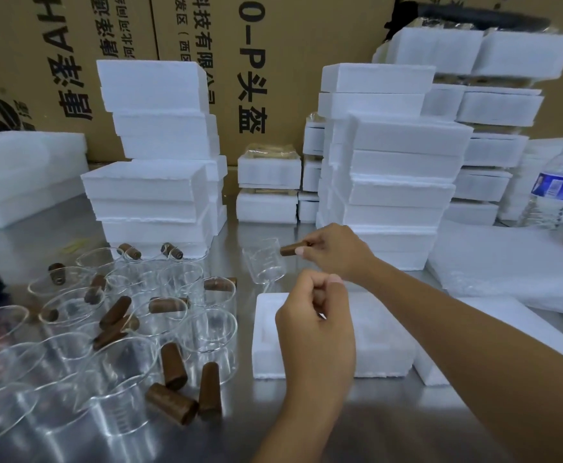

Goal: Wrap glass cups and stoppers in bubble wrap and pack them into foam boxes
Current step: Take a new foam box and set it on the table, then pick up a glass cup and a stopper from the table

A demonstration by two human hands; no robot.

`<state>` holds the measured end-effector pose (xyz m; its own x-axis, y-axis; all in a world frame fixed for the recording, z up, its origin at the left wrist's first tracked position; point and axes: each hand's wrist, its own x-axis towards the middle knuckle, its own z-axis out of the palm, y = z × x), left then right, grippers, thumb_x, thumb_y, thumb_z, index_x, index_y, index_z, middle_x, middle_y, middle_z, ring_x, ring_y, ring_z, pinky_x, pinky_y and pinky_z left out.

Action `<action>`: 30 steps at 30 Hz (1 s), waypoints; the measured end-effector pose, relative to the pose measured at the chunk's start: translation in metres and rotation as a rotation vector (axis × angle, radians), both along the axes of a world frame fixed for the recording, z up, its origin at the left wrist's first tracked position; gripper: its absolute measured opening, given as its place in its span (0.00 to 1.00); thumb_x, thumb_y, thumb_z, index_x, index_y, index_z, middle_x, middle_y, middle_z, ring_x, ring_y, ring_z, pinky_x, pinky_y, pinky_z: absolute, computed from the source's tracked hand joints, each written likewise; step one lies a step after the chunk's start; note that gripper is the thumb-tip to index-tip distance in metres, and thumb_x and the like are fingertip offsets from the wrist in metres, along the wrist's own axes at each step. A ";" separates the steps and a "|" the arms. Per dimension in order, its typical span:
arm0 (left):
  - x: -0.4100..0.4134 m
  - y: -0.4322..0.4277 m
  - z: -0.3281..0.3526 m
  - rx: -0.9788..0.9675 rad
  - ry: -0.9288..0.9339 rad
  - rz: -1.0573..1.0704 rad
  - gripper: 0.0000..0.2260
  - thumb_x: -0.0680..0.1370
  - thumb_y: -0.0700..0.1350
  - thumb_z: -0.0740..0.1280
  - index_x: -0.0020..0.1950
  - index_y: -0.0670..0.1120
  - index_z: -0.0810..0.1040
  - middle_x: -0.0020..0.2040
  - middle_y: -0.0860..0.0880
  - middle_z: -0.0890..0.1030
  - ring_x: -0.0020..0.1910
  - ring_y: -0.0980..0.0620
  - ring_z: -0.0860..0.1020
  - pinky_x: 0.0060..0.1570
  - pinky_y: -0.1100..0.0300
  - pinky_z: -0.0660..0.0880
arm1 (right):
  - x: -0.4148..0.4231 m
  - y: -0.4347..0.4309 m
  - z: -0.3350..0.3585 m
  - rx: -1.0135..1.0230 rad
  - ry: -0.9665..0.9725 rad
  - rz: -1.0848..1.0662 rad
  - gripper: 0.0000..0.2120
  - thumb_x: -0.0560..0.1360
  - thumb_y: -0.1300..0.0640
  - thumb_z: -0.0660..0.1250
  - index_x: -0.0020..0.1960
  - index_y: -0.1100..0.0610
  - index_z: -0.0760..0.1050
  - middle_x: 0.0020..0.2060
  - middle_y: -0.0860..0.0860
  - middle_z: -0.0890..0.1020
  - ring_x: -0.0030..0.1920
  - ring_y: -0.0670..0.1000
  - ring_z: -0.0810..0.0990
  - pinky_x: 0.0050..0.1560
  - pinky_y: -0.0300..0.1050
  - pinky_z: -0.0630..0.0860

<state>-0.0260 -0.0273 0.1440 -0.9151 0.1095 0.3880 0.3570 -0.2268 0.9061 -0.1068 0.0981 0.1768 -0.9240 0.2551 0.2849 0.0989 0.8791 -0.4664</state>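
My right hand (336, 252) pinches a brown stopper (292, 249), its tip pointing left at the mouth of a tilted clear glass cup (264, 264) just beyond an open white foam box (266, 345). My left hand (313, 319) hovers over that box with fingers curled into a loose fist, and nothing shows in it. I cannot tell whether the cup rests on the table or is held. Several more glass cups (173, 315) and loose brown stoppers (173, 365) crowd the steel table on the left.
Tall stacks of white foam boxes stand behind, left (159, 135) and right (400, 168). A pile of bubble wrap sheets (514, 262) lies at right, a flat foam lid (440, 372) beside the open box. A water bottle (554, 192) stands far right. Cardboard cartons form the backdrop.
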 end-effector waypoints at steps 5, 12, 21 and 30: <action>-0.010 -0.003 0.002 0.044 -0.152 -0.046 0.10 0.78 0.40 0.63 0.37 0.48 0.75 0.29 0.52 0.77 0.31 0.57 0.77 0.40 0.63 0.76 | 0.046 0.023 0.015 -0.016 0.099 -0.043 0.07 0.77 0.49 0.64 0.44 0.48 0.80 0.30 0.47 0.77 0.36 0.50 0.75 0.37 0.45 0.69; -0.011 -0.006 0.013 0.234 -0.525 -0.391 0.35 0.66 0.56 0.71 0.69 0.45 0.65 0.56 0.48 0.77 0.51 0.48 0.82 0.47 0.59 0.79 | 0.119 0.034 0.025 -0.398 0.323 0.031 0.08 0.78 0.51 0.63 0.45 0.47 0.81 0.36 0.43 0.84 0.39 0.39 0.81 0.36 0.22 0.68; -0.011 -0.008 0.013 0.409 -0.494 -0.563 0.22 0.69 0.52 0.69 0.60 0.46 0.77 0.55 0.43 0.83 0.52 0.43 0.82 0.47 0.56 0.81 | 0.139 0.021 0.007 -0.554 0.298 0.148 0.06 0.76 0.53 0.65 0.45 0.46 0.81 0.35 0.41 0.84 0.39 0.35 0.81 0.38 0.22 0.69; -0.015 -0.008 0.011 0.452 -0.496 -0.528 0.11 0.73 0.48 0.68 0.53 0.45 0.81 0.53 0.42 0.83 0.53 0.42 0.82 0.52 0.54 0.80 | 0.133 0.089 0.003 -0.206 0.159 -0.070 0.05 0.75 0.46 0.66 0.43 0.43 0.78 0.42 0.39 0.82 0.44 0.38 0.79 0.43 0.25 0.69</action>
<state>-0.0410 -0.0352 0.1548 -0.8633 0.5006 0.0647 -0.3117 -0.6295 0.7117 0.0266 0.1871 0.1797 -0.8498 0.3843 0.3607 0.0668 0.7574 -0.6495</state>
